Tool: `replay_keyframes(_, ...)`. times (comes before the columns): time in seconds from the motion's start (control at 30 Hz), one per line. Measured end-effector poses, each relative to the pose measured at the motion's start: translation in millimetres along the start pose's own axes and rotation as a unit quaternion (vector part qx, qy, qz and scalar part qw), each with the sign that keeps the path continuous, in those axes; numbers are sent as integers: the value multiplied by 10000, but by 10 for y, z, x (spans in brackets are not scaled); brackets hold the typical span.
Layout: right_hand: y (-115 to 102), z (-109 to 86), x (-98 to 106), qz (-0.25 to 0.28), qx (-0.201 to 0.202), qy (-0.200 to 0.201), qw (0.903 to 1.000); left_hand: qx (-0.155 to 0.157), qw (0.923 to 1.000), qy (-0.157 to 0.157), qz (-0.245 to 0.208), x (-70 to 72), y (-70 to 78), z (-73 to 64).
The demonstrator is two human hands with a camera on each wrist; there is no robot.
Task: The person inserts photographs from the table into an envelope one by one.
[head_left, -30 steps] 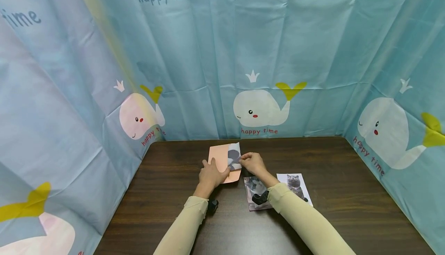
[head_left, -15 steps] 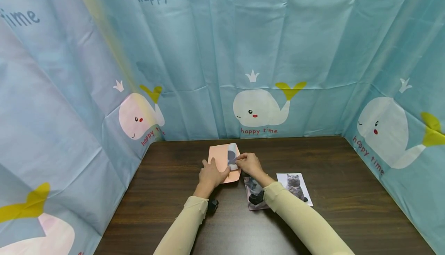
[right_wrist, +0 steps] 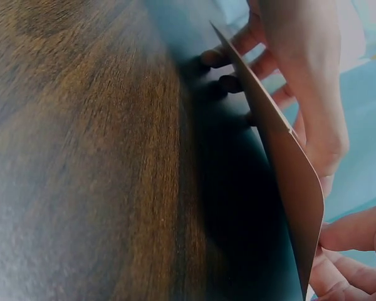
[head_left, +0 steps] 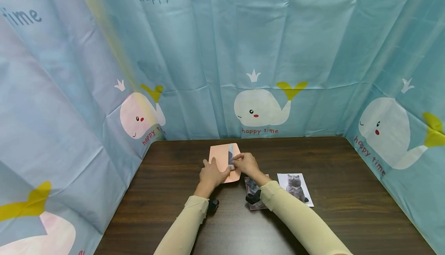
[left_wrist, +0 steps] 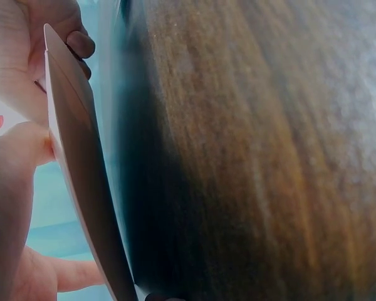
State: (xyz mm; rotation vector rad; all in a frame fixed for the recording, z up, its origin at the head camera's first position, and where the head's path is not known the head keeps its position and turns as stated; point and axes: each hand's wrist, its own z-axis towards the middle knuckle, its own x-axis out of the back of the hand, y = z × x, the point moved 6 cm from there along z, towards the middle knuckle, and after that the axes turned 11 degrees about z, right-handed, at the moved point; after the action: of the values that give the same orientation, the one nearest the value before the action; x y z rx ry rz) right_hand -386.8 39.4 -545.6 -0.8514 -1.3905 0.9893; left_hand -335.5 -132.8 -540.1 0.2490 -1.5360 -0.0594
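Note:
A peach envelope (head_left: 219, 154) is at the table's far side, held by my left hand (head_left: 211, 174). In the right wrist view, that hand's fingers reach under the envelope (right_wrist: 294, 182) while its thumb lies on top, and the envelope stands off the table. A grey-and-white picture card (head_left: 230, 155) sits partly inside the envelope's right side; only a narrow strip of it shows. My right hand (head_left: 248, 164) pinches the card's outer edge between thumb and fingers. From the left wrist camera the envelope (left_wrist: 81, 150) appears edge-on and hides the card.
Near my right wrist lies a small stack of pictures (head_left: 252, 185), partly covered by the wrist. A white card with a grey cat (head_left: 295, 187) lies right of it. A blue curtain (head_left: 201, 73) hangs behind the dark wooden table (head_left: 167, 193).
My right hand has moved left with the picture card, and less of the card shows beyond the envelope's opening. My left hand and the envelope have stayed in place.

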Motion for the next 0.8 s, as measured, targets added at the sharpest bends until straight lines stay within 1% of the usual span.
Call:
replay_keyframes(0.2, 10, 4, -38, -97, -4, -41, 9999, 0, 10000, 4, 11, -22, -3, 4)
replay_keyframes(0.57, -15, 10, -78, -496, 17, 85, 9987, -17, 9999, 108, 26, -26, 2, 14)
replay_keyframes(0.8, -40, 24, -117, -563, 100, 89, 9983, 25, 9999, 88, 46, -21, 5, 22)
